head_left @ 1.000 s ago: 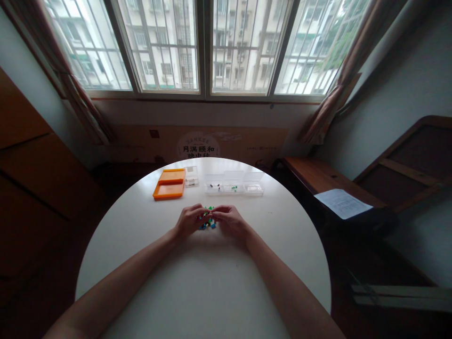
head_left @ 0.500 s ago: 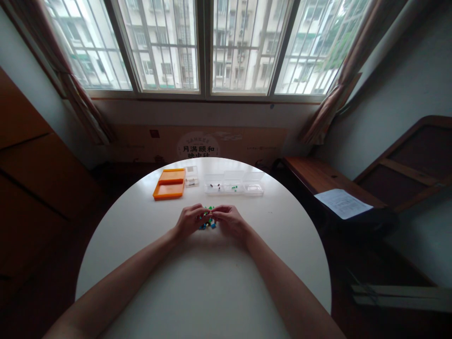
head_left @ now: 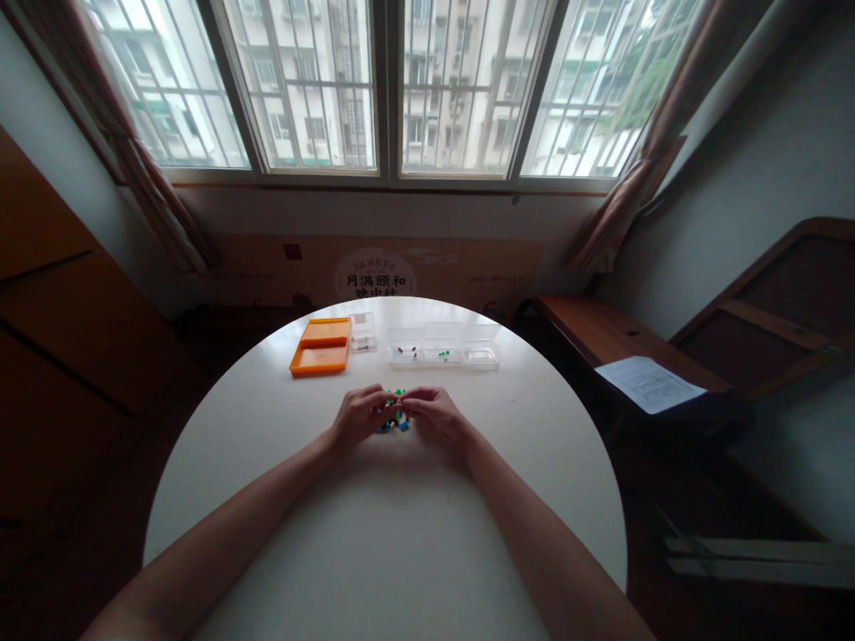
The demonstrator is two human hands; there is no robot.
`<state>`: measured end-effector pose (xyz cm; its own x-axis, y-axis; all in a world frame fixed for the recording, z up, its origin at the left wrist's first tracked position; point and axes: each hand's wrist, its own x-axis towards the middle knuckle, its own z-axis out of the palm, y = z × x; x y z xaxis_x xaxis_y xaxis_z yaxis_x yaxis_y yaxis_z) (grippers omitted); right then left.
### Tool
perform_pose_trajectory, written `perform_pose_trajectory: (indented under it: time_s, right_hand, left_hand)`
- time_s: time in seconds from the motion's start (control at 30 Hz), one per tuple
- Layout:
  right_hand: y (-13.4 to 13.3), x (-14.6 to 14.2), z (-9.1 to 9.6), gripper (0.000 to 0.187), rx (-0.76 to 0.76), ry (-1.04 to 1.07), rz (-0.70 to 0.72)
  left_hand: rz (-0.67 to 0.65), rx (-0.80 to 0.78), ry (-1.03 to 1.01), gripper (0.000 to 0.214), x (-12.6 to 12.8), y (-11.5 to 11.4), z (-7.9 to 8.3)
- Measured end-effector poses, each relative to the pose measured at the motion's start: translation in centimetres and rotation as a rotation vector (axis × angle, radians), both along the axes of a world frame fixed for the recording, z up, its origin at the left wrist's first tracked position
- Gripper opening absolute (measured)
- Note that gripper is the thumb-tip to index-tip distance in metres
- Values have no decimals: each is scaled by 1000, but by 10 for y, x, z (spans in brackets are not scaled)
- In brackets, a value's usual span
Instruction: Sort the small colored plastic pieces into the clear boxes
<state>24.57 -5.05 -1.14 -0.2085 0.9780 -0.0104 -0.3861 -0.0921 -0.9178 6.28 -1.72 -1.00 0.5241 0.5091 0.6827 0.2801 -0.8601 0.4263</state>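
My left hand and my right hand rest side by side on the round white table, fingertips meeting. Between them lies a small heap of tiny coloured pieces, green, blue and dark. Both hands have their fingers curled into a pinch over the heap; what each pinches is too small to make out. Farther back stand an open orange case and a row of clear plastic boxes with a few small pieces inside.
A small clear box sits beside the orange case. To the right of the table is a wooden bench with a sheet of paper. Barred windows and curtains fill the wall behind; a wooden cabinet stands at the left.
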Motion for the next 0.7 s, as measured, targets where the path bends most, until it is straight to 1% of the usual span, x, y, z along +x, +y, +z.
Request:
perform_pose_trajectory:
  time_s: [0.27, 0.5, 0.7]
  right_hand:
    - [-1, 0, 1, 20, 4, 1, -4]
    - [0, 0, 0, 21, 0, -1, -19]
    - [-2, -1, 4, 23, 6, -13, -44]
  left_hand:
    - [2, 14, -1, 14, 1, -1, 2]
    - [0, 41, -30, 16, 2, 2, -5]
    - [-15, 63, -23, 11, 2, 3, -5]
